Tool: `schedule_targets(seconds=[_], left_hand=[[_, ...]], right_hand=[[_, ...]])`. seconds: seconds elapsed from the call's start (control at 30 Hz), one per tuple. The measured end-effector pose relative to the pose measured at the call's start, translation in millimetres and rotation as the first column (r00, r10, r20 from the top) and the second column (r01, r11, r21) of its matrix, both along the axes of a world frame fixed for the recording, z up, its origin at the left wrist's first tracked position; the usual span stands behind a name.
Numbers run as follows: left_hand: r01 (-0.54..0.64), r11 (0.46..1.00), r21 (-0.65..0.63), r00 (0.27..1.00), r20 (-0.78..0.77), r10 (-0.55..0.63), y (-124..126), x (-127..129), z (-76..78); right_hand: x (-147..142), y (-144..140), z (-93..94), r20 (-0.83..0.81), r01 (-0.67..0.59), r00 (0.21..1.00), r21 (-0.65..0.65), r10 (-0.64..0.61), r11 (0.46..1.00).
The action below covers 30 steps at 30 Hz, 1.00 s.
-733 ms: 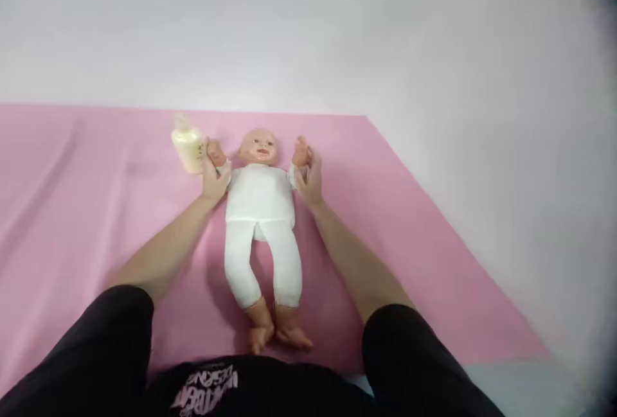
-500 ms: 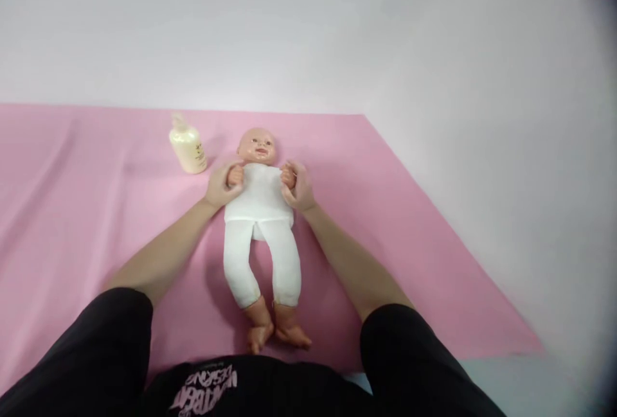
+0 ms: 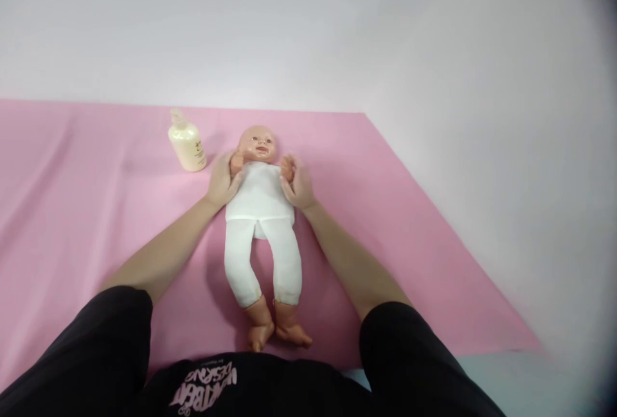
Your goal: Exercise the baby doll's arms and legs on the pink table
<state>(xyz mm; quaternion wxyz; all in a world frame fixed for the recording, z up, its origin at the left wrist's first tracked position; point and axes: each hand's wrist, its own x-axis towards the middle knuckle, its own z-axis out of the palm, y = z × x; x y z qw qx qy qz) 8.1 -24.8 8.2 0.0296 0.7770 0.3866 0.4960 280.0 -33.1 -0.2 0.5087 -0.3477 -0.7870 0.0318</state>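
Note:
A baby doll (image 3: 261, 211) in a white top and white trousers lies on its back on a pink sheet (image 3: 96, 211), head away from me, bare feet near my lap. My left hand (image 3: 220, 182) grips the doll's arm on the left side, and my right hand (image 3: 299, 187) grips the arm on the right side. Both doll hands are held in close by its shoulders, just below the chin.
A small cream lotion bottle (image 3: 186, 142) stands on the pink sheet, left of the doll's head and a short way from my left hand. A white wall rises behind. The sheet's right edge runs diagonally, with pale floor (image 3: 530, 385) beyond it.
The doll's arms were spread wide beside its head. I have brought them in toward its chest and now hold them bent at its shoulders. The bottle has not moved.

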Motion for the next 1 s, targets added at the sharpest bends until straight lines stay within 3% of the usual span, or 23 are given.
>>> schedule_targets(seconds=[0.1,0.27,0.43,0.53,0.7,0.8,0.9,1.0], left_hand=[[-0.083,0.995,-0.064,0.993,0.078,0.088,12,-3,-7.6],[-0.095,0.982,-0.165,0.988,0.108,0.114,26,-9,-12.6],[-0.069,0.939,-0.336,0.985,0.124,0.117,23,-8,-4.8],[-0.064,0.915,-0.399,0.981,0.144,0.132,19,-7,-0.6],[-0.044,0.894,-0.445,0.957,0.237,0.165,22,-9,-6.2],[-0.028,0.898,-0.439,0.917,0.346,0.198,26,-12,-12.3],[-0.024,0.97,-0.243,0.915,0.384,0.119,24,-13,-12.1],[0.003,0.997,-0.082,0.963,0.269,0.019,13,-9,-4.1]], right_hand=[[3,7,3.9,-0.046,0.077,0.996,-0.082,-0.081,0.994],[13,21,1.5,-0.13,0.078,0.985,-0.261,-0.115,0.962],[23,33,-13.2,-0.233,0.042,0.954,-0.519,-0.189,0.854],[24,33,-15.3,-0.241,0.027,0.949,-0.575,-0.201,0.817],[21,34,-14.0,-0.305,-0.024,0.936,-0.553,-0.176,0.833],[21,36,-14.7,-0.333,-0.055,0.934,-0.487,-0.127,0.872],[18,33,-14.9,-0.359,-0.068,0.931,-0.326,-0.057,0.943],[13,23,-12.3,-0.342,-0.05,0.94,-0.12,0.006,0.992]])
